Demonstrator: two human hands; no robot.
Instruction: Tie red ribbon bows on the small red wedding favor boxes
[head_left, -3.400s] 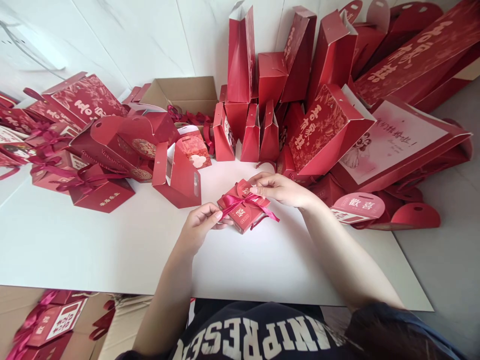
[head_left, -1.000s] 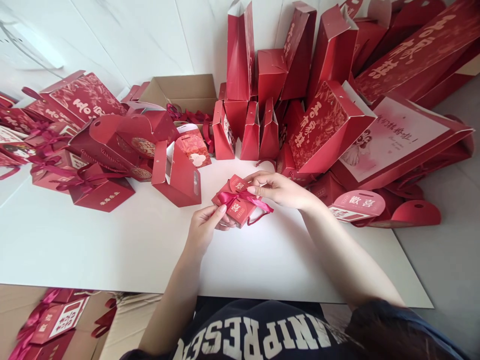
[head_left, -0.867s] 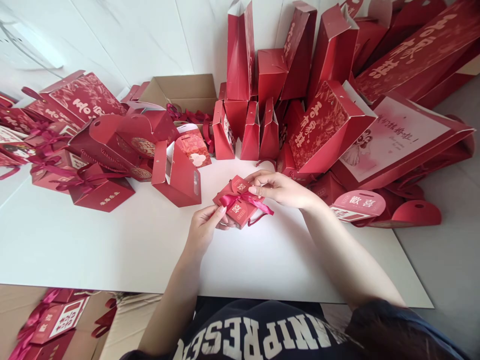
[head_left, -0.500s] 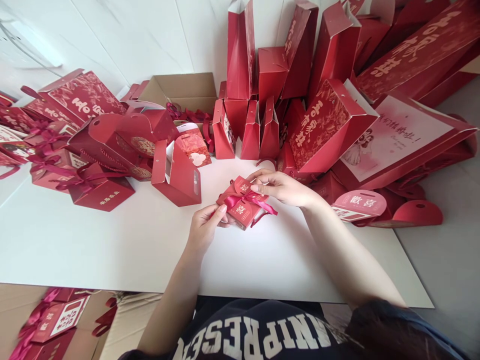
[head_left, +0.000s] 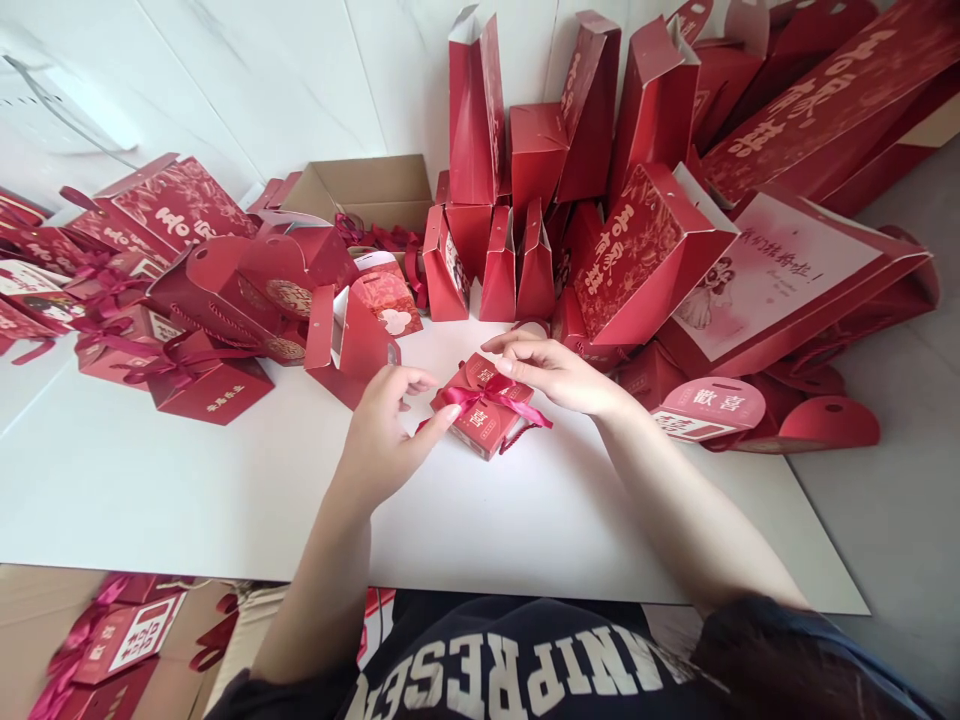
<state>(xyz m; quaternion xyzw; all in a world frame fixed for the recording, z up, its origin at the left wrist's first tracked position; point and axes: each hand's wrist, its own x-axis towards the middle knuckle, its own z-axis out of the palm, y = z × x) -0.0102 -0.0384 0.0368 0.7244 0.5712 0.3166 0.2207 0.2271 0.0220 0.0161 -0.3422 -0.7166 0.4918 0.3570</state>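
Box [head_left: 487, 424] likely light, crushable; grip side walls [head_left: 468, 441]. Your left fingers [head_left: 437, 424] spread, empty; right fingers [head_left: 519, 370] half-curled, hold unclear.

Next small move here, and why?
Probably close the left hand on the small red box to steady it: that hand is spread open at its left side, while the right hand has fingers by the box's far edge.
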